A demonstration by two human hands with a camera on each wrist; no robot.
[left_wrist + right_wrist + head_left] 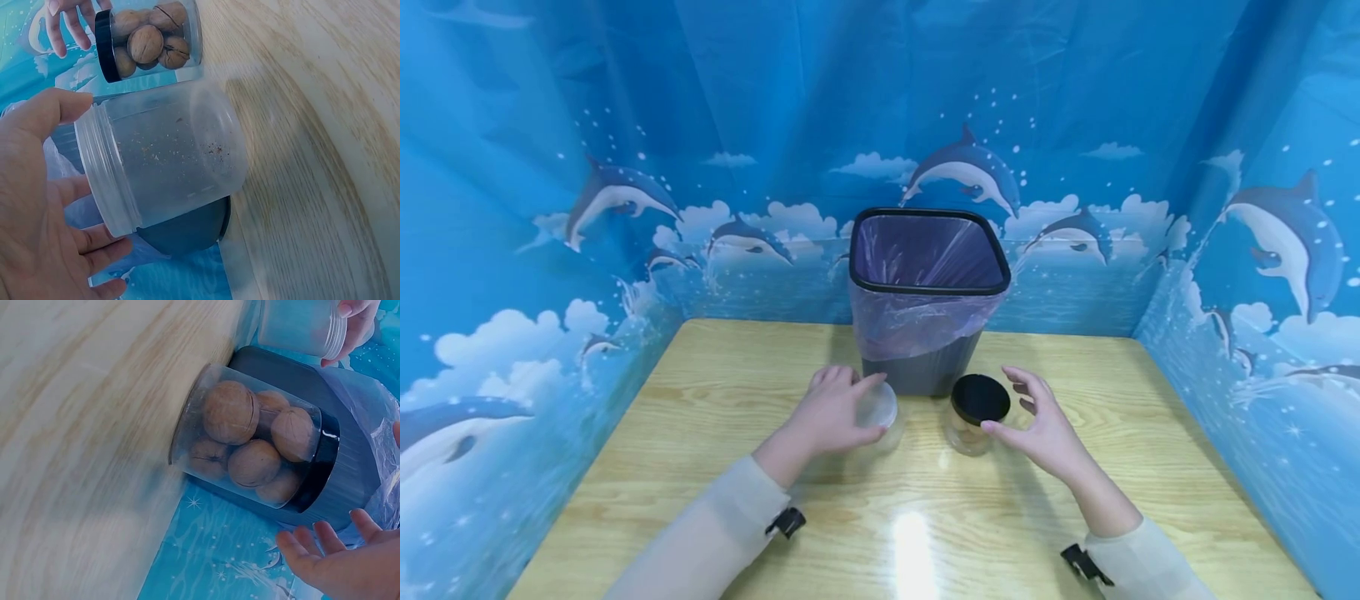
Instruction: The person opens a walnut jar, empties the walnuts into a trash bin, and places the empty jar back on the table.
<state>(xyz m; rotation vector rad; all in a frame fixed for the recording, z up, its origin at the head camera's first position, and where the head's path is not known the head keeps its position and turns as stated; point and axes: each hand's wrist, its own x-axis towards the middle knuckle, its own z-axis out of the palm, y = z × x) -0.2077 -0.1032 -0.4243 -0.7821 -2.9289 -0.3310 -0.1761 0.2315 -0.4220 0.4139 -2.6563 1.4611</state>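
A clear plastic jar (169,156) without a lid stands on the table, small brown crumbs inside it. My left hand (829,410) holds it at the threaded rim, thumb on one side and fingers on the other. To its right is a second clear jar (250,437), full of walnuts (145,44) and topped with a black lid (981,399). Beside that lid is my right hand (1037,425), its fingers spread and relaxed. In the right wrist view those fingertips (284,540) are apart from the jar.
Just behind both jars stands a dark bin (917,371) with a black rim, lined with a translucent purple bag (917,321). The wooden table (737,367) meets a blue dolphin-print curtain (760,100) at the back and sides.
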